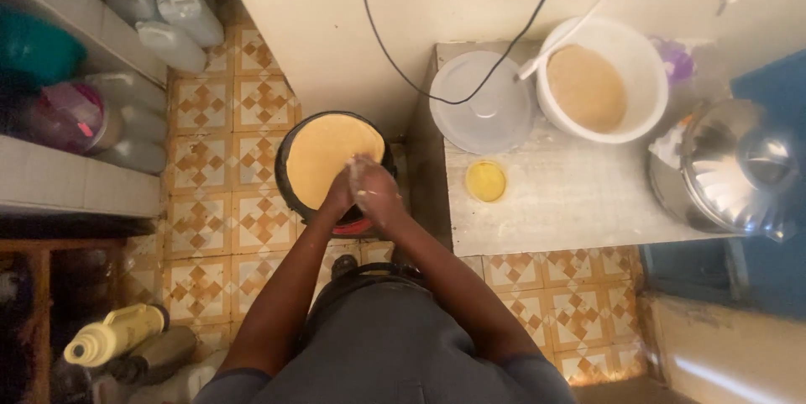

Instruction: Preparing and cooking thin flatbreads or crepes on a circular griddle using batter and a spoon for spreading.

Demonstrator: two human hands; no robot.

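A round flatbread [323, 156] lies in a black pan [285, 165] on a low stove with a red base near the floor. My left hand [340, 194] and my right hand [374, 188] are pressed together over the pan's near edge, fingers dusted with white flour. They touch each other and sit just above the flatbread's near rim. I cannot tell whether anything is between them.
To the right stands a low table [571, 202] with a white plastic lid [478, 102], a white bucket of batter [600, 81], a small yellow dish [486, 181] and a steel pot lid [739, 165]. A black cable [395, 60] hangs on the wall. Jerrycans [172, 26] and bottles [113, 334] stand at left.
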